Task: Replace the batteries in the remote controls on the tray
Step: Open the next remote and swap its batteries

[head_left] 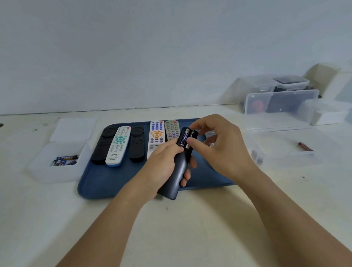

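My left hand [162,167] grips a dark grey remote [178,170] face down above the front of the blue tray [104,183]. Its battery bay is open at the far end, with a dark purple battery [184,138] lying in it. My right hand [219,143] hovers over the bay, thumb tip pressing on a second battery [189,146] beside the first. On the tray's back row lie two black remotes [102,146], [136,144], a white remote with teal buttons [118,146], a white one with blue and orange buttons [156,135] and a grey one [171,129].
A clear box [49,172] holding several batteries [64,160] stands left of the tray, its lid [74,129] behind it. On the right a clear box [285,147] holds a loose brown battery [305,146]. Stacked clear containers [280,104] stand at the back right.
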`<control>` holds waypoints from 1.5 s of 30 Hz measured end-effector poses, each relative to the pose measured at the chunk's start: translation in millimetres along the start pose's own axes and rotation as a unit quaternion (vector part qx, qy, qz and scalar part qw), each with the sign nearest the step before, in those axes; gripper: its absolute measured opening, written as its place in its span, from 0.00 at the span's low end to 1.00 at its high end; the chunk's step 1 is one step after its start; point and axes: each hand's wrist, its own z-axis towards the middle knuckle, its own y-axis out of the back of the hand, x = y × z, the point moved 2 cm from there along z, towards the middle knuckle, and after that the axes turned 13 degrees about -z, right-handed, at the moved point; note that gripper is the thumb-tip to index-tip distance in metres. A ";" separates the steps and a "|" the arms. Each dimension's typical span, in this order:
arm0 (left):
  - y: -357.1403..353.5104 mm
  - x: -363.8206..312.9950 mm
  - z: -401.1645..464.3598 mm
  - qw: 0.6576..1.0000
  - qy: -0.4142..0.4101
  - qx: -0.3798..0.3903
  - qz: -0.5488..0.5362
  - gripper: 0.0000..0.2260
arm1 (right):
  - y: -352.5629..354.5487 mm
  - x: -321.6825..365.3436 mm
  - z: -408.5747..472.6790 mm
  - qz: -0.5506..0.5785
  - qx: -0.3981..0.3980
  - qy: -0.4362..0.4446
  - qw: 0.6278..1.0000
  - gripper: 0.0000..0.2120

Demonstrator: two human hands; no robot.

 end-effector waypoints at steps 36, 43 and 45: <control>-10.3 9.7 0.7 0.980 -0.069 -0.020 0.185 0.11 | -32.8 8.3 -0.5 -0.038 -0.047 -0.082 0.995 0.09; -2.4 7.8 2.3 0.981 -0.067 -0.019 0.182 0.11 | -37.0 8.3 -1.8 -0.027 -0.041 -0.078 0.996 0.10; -1.8 6.9 1.0 0.981 -0.065 -0.019 0.180 0.11 | -36.5 9.4 -1.6 -0.010 -0.056 -0.075 0.996 0.08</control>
